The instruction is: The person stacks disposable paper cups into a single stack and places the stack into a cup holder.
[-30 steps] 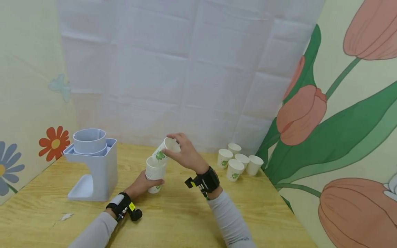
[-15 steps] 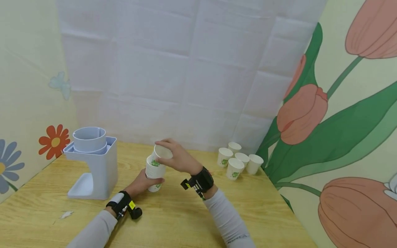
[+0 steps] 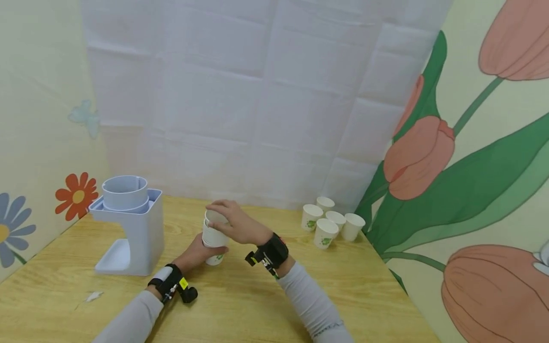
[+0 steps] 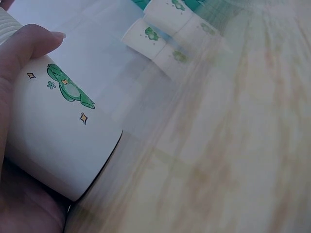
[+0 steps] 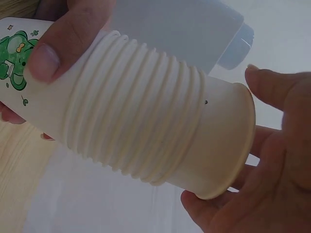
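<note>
My left hand (image 3: 196, 253) grips the lower part of a stack of nested white paper cups (image 3: 211, 237), which stands upright on the wooden table. In the left wrist view, the thumb lies across the bottom cup (image 4: 63, 126), printed with a green cartoon figure. My right hand (image 3: 241, 226) holds the topmost paper cup (image 5: 221, 136) by its rim, thumb on one side and fingers on the other. That cup sits partway inside the stack, its upper part rising above the close-set rims in the right wrist view.
Several single paper cups (image 3: 326, 234) stand grouped at the right rear of the table (image 3: 257, 305). To the left is a pale blue dispenser-like stand (image 3: 147, 238) with a round tube on top. A small white scrap (image 3: 93, 296) lies at front left.
My right hand has moved down and left, bringing the tilted top cup upright and into the stack. My left hand stays around the stack.
</note>
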The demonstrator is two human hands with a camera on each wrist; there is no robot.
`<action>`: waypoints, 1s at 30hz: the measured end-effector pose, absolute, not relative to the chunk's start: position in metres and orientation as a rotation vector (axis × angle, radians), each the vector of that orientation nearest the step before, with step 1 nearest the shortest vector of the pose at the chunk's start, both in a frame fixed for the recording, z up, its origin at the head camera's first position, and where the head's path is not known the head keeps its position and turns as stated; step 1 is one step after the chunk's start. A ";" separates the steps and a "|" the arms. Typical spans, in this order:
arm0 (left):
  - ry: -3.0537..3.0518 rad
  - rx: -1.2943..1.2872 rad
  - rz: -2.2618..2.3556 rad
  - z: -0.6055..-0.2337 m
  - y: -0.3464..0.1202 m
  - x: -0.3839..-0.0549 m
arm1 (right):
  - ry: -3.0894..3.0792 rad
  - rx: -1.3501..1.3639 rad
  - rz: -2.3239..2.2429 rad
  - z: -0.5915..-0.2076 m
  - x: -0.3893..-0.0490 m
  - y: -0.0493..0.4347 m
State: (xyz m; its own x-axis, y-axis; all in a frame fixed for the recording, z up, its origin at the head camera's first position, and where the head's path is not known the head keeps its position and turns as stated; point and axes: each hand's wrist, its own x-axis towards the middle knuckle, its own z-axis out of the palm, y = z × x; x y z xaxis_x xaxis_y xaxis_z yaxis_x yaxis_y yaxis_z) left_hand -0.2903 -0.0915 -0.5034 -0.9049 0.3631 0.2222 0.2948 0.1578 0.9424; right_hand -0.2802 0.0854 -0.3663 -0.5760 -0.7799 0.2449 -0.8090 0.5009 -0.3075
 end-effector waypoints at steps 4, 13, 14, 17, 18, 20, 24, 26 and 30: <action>2.351 0.666 1.889 -0.503 -0.091 -0.289 | -2.685 1.402 0.582 -0.369 -0.280 0.083; 2.358 0.701 1.912 -0.507 -0.091 -0.291 | -2.741 1.455 0.468 -0.375 -0.282 0.079; 2.359 0.702 1.915 -0.508 -0.092 -0.291 | -2.738 1.460 0.461 -0.375 -0.282 0.079; 2.373 0.705 1.908 -0.507 -0.092 -0.291 | -2.726 1.475 0.458 -0.375 -0.282 0.079; 2.378 0.704 1.904 -0.507 -0.092 -0.291 | -2.723 1.478 0.456 -0.375 -0.282 0.079; 2.381 0.701 1.901 -0.507 -0.093 -0.291 | -2.718 1.482 0.458 -0.374 -0.282 0.078; 2.376 0.691 1.898 -0.508 -0.093 -0.291 | -2.711 1.483 0.464 -0.376 -0.283 0.078; 2.375 0.682 1.893 -0.508 -0.092 -0.291 | -2.707 1.484 0.474 -0.376 -0.284 0.078; 2.391 0.664 1.875 -0.506 -0.092 -0.291 | -2.713 1.474 0.506 -0.377 -0.285 0.079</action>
